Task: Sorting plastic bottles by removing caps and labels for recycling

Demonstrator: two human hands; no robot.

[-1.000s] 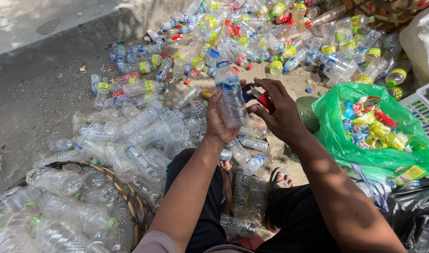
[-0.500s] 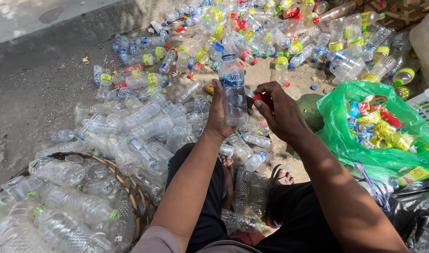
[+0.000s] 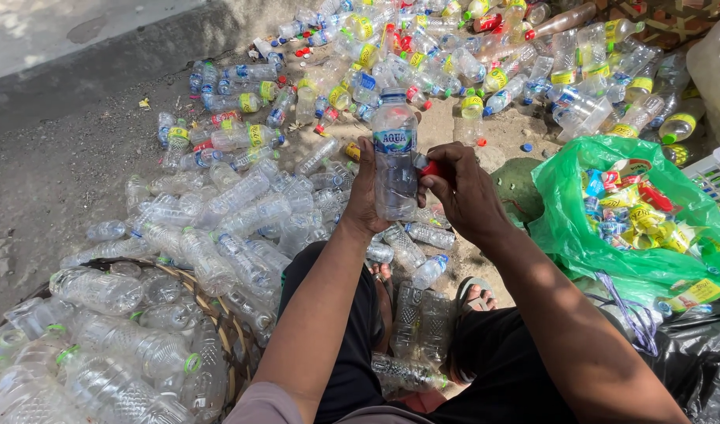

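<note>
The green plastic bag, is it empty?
No, the green plastic bag lies open and holds many colourful labels, red, yellow and blue.

Left hand (image 3: 368, 192) and right hand (image 3: 466, 192): bare, no rings, watch or gloves | forearms: bare to the elbow, lower centre of frame | sleeve: pale mauve-grey edge at bottom centre | legs: black trousers or shorts (image 3: 352, 345) | foot: bare toes in a sandal (image 3: 474, 294) with grey strap.
</note>
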